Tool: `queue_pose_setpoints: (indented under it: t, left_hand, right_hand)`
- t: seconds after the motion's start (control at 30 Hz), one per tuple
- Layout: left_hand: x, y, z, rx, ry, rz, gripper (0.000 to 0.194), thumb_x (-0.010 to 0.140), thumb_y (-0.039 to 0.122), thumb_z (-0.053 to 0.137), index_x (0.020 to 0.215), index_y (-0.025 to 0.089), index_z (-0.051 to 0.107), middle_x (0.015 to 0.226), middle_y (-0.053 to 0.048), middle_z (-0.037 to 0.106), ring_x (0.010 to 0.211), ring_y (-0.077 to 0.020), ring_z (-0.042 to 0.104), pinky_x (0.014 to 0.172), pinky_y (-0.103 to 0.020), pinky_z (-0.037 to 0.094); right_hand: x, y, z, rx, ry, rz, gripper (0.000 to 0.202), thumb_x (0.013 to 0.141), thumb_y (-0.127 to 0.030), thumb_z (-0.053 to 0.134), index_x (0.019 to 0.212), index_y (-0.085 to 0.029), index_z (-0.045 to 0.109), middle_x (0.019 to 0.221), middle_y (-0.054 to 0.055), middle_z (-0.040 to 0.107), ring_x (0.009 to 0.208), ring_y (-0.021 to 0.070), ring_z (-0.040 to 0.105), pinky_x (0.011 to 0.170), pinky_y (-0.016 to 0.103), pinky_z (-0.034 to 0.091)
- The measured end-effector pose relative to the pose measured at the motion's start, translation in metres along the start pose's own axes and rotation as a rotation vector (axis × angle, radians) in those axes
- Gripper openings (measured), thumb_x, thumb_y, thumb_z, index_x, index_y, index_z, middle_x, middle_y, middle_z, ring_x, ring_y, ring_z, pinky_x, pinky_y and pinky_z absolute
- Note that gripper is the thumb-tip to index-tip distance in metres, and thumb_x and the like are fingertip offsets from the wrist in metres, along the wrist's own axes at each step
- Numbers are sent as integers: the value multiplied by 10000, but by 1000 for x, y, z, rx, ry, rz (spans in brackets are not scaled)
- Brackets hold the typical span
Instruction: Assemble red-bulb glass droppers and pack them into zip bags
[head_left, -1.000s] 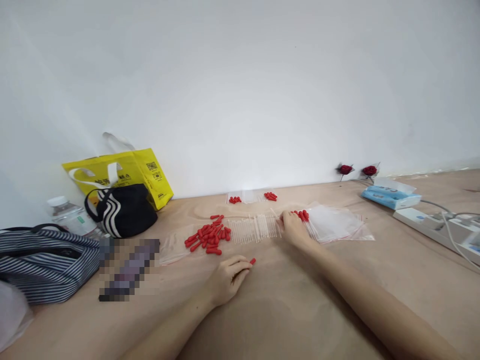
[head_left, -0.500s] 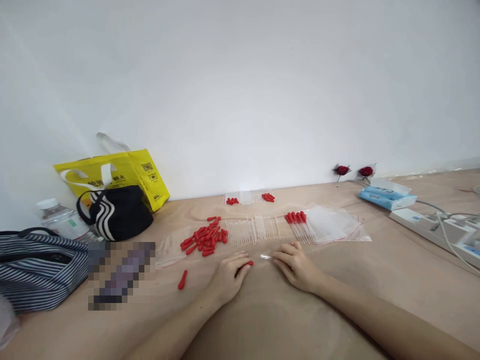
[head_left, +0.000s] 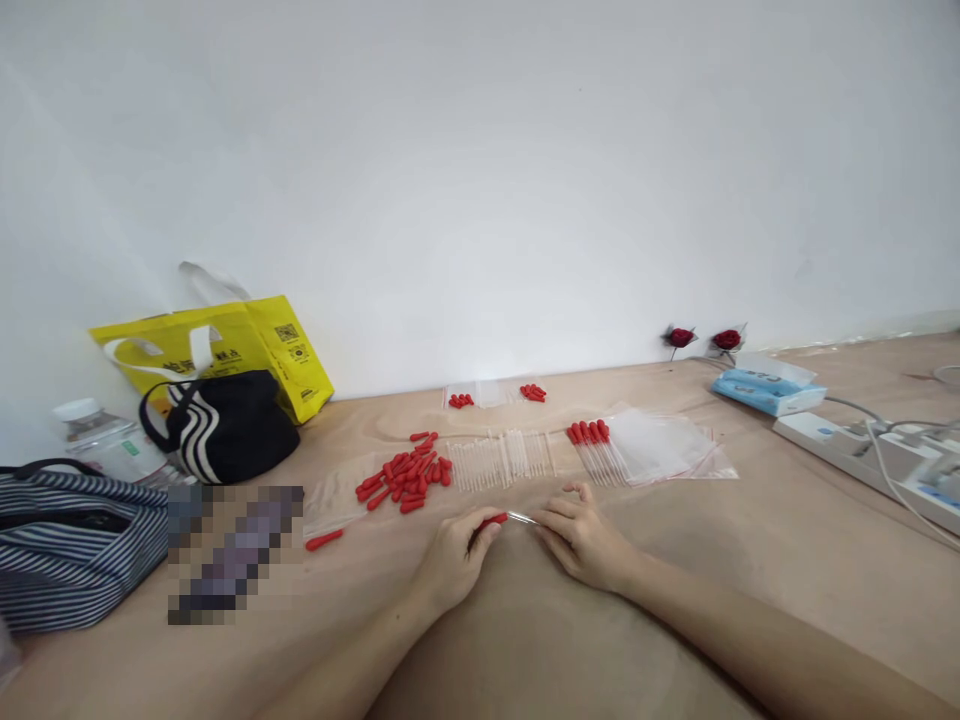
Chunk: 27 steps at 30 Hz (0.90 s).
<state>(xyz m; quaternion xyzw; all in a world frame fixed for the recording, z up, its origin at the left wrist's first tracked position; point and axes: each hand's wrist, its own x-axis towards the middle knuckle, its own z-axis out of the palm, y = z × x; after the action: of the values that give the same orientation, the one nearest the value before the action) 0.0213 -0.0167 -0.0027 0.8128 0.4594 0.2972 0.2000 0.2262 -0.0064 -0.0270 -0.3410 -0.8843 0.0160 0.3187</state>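
My left hand (head_left: 459, 550) is closed on a red rubber dropper bulb (head_left: 495, 520). A clear glass dropper tube (head_left: 520, 517) is pinched in my right hand (head_left: 581, 535), its end meeting the bulb's mouth; how far it sits inside I cannot tell. Beyond my hands lies a row of bare glass tubes (head_left: 502, 460). Left of that row is a pile of loose red bulbs (head_left: 409, 477), and one single bulb (head_left: 324, 540) lies apart nearer me. Several droppers with red bulbs fitted (head_left: 592, 445) lie side by side on the right.
Clear zip bags (head_left: 664, 450) lie right of the fitted droppers. Small bagged bulbs (head_left: 533, 393) rest by the wall. A yellow bag (head_left: 292, 350), a black pouch (head_left: 247, 430) and a striped bag (head_left: 90, 560) stand left. Right are a tissue pack (head_left: 772, 390) and a power strip (head_left: 825, 445).
The tube and the bulb, apart before, now meet end to end between my hands. The single loose bulb has rolled left and away from me. The view has shifted slightly.
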Motion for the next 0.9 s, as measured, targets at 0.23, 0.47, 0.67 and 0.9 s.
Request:
queue_pose_setpoints:
  t: [0.23,0.47,0.67,0.9]
  left_hand:
    - [0,-4,6,-117,56,-100,231,836,308,443,852,171,628,758,-2,665,680,-149,588,622,-224,441]
    - [-3,-3,4,-83,36,-62,200,802,268,469,759,157,630,656,-4,639,591,-132,556,563,-209,420]
    - [-5,0,5,49,9,105,182,828,239,445,774,173,606,710,-18,638,675,-142,566,636,-232,428]
    - [-6,0,10,140,47,313,192,846,212,418,725,159,557,625,-15,576,605,-131,526,734,-296,434]
  right_hand:
    - [1,-7,2,-31,84,-156,257,842,-124,346,983,-157,558,669,17,559,616,121,491,834,350,325]
    - [2,-2,-4,-71,79,-255,292,781,-64,347,930,-166,577,627,-12,531,510,95,412,783,347,292]
    - [0,-2,-4,-116,80,-243,255,784,-92,341,794,-155,588,615,-3,516,534,96,414,760,338,261]
    - [1,-10,-2,-51,92,-197,229,800,-110,343,794,-148,569,632,5,518,566,105,409,729,319,254]
